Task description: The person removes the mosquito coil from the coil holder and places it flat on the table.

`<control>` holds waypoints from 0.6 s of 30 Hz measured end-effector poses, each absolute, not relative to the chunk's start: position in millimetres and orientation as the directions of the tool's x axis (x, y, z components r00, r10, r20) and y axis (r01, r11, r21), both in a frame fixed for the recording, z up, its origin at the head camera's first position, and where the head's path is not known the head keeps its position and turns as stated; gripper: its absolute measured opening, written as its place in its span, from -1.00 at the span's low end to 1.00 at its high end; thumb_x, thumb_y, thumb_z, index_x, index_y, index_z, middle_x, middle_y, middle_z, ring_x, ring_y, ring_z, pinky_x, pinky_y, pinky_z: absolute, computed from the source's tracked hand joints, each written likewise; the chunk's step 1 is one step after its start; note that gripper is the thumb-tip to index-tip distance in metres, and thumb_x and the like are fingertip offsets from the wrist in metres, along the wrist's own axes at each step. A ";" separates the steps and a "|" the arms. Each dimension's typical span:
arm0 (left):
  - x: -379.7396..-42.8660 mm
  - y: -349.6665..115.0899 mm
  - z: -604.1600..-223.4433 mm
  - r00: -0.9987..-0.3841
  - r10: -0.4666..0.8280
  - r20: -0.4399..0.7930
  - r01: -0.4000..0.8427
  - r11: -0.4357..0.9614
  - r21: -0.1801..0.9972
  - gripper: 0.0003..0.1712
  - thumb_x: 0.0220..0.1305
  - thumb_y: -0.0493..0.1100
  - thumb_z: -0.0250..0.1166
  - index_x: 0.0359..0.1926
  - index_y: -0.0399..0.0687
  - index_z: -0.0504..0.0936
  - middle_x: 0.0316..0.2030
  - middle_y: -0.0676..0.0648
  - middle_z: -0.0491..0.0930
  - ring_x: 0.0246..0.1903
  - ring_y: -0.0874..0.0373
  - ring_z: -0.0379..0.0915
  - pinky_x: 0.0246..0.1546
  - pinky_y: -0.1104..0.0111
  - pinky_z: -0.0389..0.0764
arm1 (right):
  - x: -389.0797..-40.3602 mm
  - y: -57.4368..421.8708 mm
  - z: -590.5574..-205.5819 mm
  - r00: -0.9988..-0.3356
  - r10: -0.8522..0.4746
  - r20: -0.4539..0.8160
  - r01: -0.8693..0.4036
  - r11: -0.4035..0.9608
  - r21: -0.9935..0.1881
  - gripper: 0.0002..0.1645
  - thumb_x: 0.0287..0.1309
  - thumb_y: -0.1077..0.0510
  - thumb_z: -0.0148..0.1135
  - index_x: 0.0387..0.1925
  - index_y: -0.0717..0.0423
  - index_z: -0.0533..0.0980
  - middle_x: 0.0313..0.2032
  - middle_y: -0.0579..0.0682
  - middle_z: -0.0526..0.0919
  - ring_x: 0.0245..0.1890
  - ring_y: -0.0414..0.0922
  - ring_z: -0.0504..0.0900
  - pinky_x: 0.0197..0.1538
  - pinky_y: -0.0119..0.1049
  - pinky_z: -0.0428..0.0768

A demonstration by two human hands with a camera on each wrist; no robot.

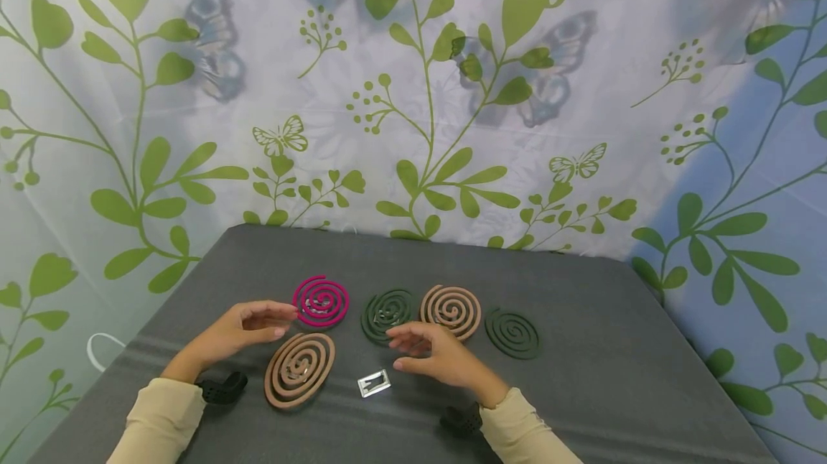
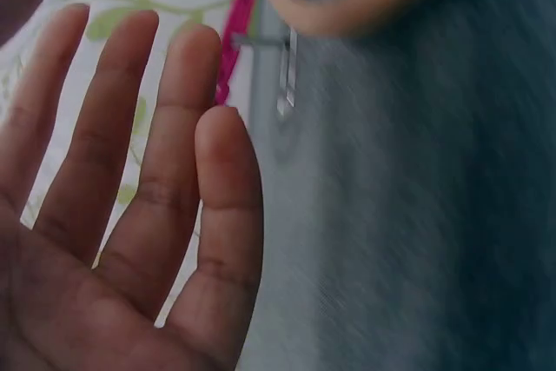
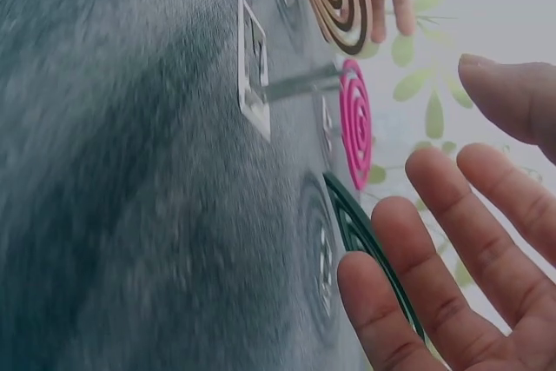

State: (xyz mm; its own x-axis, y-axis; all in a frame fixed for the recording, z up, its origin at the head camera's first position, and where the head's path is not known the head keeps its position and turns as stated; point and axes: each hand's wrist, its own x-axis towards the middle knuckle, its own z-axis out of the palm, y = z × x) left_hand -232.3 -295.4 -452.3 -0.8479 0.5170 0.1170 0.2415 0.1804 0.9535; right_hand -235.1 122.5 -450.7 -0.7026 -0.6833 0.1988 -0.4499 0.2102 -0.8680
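Observation:
My left hand [image 1: 258, 324] hovers with loosely spread fingers, its fingertips close beside a pink mosquito coil [image 1: 323, 299]. In the left wrist view the palm faces the camera, holding nothing, with the pink coil [image 2: 230, 62] behind the fingers. A tan coil [image 1: 300, 369], raised and tilted, stands just in front of that hand. My right hand [image 1: 439, 355] is over the table with fingers extended, near a green coil [image 1: 388, 313] and a second tan coil [image 1: 451, 309], partly covering both. Between the hands lies a bare metal coil stand [image 1: 374, 383].
Another green coil [image 1: 512, 332] lies at the right with no stand showing. The right wrist view shows metal stands beneath the raised coils. A grey cloth covers the table [image 1: 614, 378], and a leaf-patterned curtain [image 1: 336, 184] hangs behind it. A white loop [image 1: 97, 349] is at the left edge.

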 end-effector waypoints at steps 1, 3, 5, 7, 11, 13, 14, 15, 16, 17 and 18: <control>-232.8 -297.6 -454.0 -0.850 0.517 0.101 0.224 0.181 0.958 -0.47 0.59 -0.32 0.26 0.43 -0.56 0.44 0.26 -0.09 0.68 0.17 0.27 0.66 0.10 0.33 0.71 | -235.0 119.9 -450.7 -0.704 -0.683 0.194 -0.446 0.213 -0.869 -0.42 0.39 0.21 0.47 0.33 0.40 0.56 0.07 0.31 0.74 0.04 0.31 0.69 0.13 -0.19 0.70; -233.9 -301.0 -456.7 -0.854 0.516 0.065 0.185 0.184 0.965 -0.44 0.59 -0.32 0.27 0.44 -0.57 0.41 0.30 -0.22 0.64 0.17 0.28 0.66 0.11 0.32 0.71 | -235.2 114.5 -450.9 -0.709 -0.681 0.185 -0.435 0.215 -0.874 -0.41 0.39 0.20 0.47 0.33 0.39 0.56 0.07 0.31 0.74 0.05 0.30 0.70 0.13 -0.22 0.69; -234.9 -303.5 -458.4 -0.855 0.518 0.025 0.143 0.190 0.971 -0.40 0.58 -0.30 0.28 0.46 -0.58 0.38 0.34 -0.36 0.57 0.17 0.28 0.66 0.11 0.31 0.71 | -236.1 109.0 -451.0 -0.713 -0.679 0.174 -0.414 0.208 -0.886 -0.41 0.39 0.21 0.47 0.34 0.39 0.55 0.07 0.33 0.74 0.05 0.29 0.70 0.12 -0.26 0.69; -236.1 -305.5 -460.4 -0.851 0.525 -0.006 0.112 0.193 0.975 -0.37 0.57 -0.29 0.30 0.48 -0.58 0.36 0.38 -0.50 0.48 0.18 0.28 0.66 0.11 0.30 0.71 | -237.7 103.9 -451.5 -0.714 -0.683 0.157 -0.387 0.197 -0.901 -0.41 0.40 0.23 0.46 0.35 0.40 0.54 0.08 0.35 0.73 0.06 0.28 0.70 0.12 -0.29 0.68; -238.0 -311.0 -464.9 -0.822 0.569 -0.020 0.089 0.164 0.982 -0.31 0.56 -0.31 0.30 0.52 -0.60 0.27 0.43 -0.52 0.42 0.20 0.29 0.63 0.14 0.30 0.70 | -242.2 95.2 -453.5 -0.705 -0.701 0.105 -0.333 0.197 -0.922 -0.38 0.42 0.26 0.43 0.39 0.43 0.50 0.10 0.36 0.71 0.05 0.11 0.73 0.12 -0.32 0.68; -238.7 -314.8 -467.7 -0.801 0.599 -0.011 0.089 0.137 0.986 -0.29 0.56 -0.34 0.29 0.53 -0.62 0.23 0.45 -0.45 0.44 0.23 0.29 0.62 0.15 0.31 0.69 | -243.8 90.8 -453.5 -0.699 -0.711 0.079 -0.313 0.204 -0.928 -0.38 0.43 0.26 0.43 0.40 0.43 0.49 0.11 0.35 0.71 0.02 -0.04 0.73 0.12 -0.33 0.67; -238.9 -316.6 -469.2 -0.791 0.612 -0.006 0.090 0.125 0.988 -0.28 0.55 -0.36 0.29 0.54 -0.62 0.21 0.45 -0.39 0.46 0.24 0.30 0.61 0.16 0.32 0.68 | -244.5 88.5 -453.6 -0.694 -0.717 0.070 -0.305 0.205 -0.930 -0.38 0.43 0.26 0.42 0.41 0.43 0.48 0.11 0.35 0.71 0.00 -0.11 0.72 0.12 -0.33 0.67; -239.4 -318.3 -470.7 -0.781 0.624 0.000 0.090 0.113 0.990 -0.27 0.54 -0.38 0.30 0.54 -0.62 0.20 0.45 -0.32 0.49 0.25 0.30 0.60 0.18 0.34 0.67 | -244.9 86.1 -453.3 -0.691 -0.720 0.059 -0.296 0.208 -0.932 -0.37 0.43 0.27 0.42 0.41 0.43 0.48 0.11 0.35 0.71 -0.03 -0.18 0.71 0.11 -0.34 0.67; -239.6 -319.8 -471.7 -0.774 0.633 0.003 0.088 0.103 0.991 -0.26 0.52 -0.39 0.31 0.54 -0.61 0.20 0.44 -0.24 0.52 0.25 0.31 0.59 0.19 0.36 0.65 | -245.3 83.7 -453.0 -0.688 -0.724 0.053 -0.292 0.210 -0.933 -0.37 0.43 0.27 0.41 0.41 0.43 0.48 0.11 0.35 0.70 -0.05 -0.23 0.70 0.10 -0.35 0.67; -239.9 -320.8 -472.7 -0.768 0.641 0.005 0.086 0.096 0.992 -0.25 0.50 -0.40 0.33 0.55 -0.61 0.21 0.44 -0.16 0.54 0.26 0.31 0.58 0.20 0.38 0.64 | -245.5 81.3 -452.7 -0.682 -0.729 0.048 -0.289 0.209 -0.934 -0.37 0.43 0.28 0.40 0.42 0.43 0.47 0.11 0.37 0.70 -0.07 -0.27 0.69 0.10 -0.36 0.66; -240.2 -321.3 -473.1 -0.762 0.647 0.007 0.083 0.087 0.993 -0.23 0.48 -0.41 0.35 0.55 -0.60 0.22 0.43 -0.11 0.55 0.26 0.31 0.58 0.21 0.40 0.62 | -245.7 78.8 -452.5 -0.678 -0.733 0.044 -0.286 0.208 -0.935 -0.37 0.43 0.28 0.40 0.42 0.44 0.46 0.11 0.38 0.70 -0.08 -0.29 0.69 0.10 -0.37 0.66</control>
